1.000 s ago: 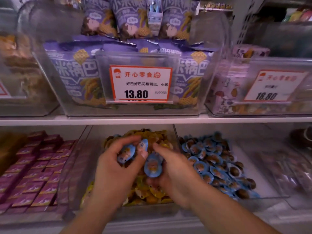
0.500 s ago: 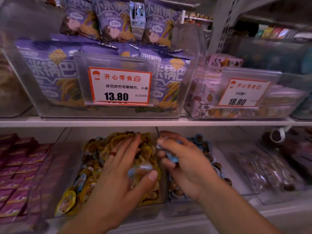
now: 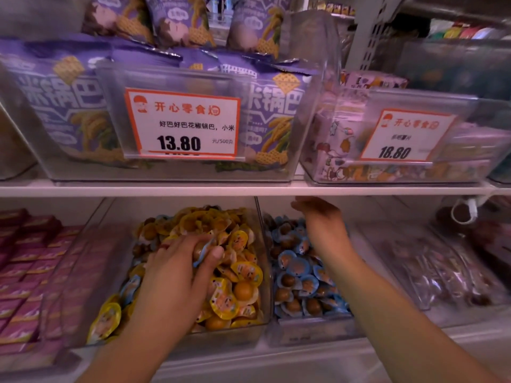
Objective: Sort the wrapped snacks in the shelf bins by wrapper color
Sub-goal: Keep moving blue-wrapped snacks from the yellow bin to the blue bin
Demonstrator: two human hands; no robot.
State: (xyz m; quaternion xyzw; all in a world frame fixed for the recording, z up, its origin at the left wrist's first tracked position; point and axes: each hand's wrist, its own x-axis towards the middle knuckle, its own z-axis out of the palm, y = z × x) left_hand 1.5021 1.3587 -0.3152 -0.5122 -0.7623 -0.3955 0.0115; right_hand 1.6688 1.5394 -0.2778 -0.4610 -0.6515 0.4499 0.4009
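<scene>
On the lower shelf a clear bin [image 3: 264,272] holds a heap of yellow-wrapped snacks [image 3: 237,272], with a few blue-wrapped ones at its left front [image 3: 130,288]. My left hand [image 3: 177,275] lies on the heap and pinches a blue-wrapped snack [image 3: 203,251] between thumb and fingers. To the right stands a second clear bin [image 3: 309,327] full of blue-wrapped snacks [image 3: 298,272]. My right hand [image 3: 322,222] hovers over its far end, fingers relaxed and pointing down, holding nothing that I can see.
A bin of pink-wrapped bars [image 3: 25,272] sits at the left and a bin of dark snacks in clear wrap [image 3: 442,266] at the right. The white shelf edge [image 3: 249,190] runs just above my hands, carrying bins of purple bags [image 3: 69,106] with price tags [image 3: 182,124].
My right hand moved right over the blue bin and opened; the blue snacks it held are gone from it. My left hand stayed on the yellow heap, pinching a blue snack.
</scene>
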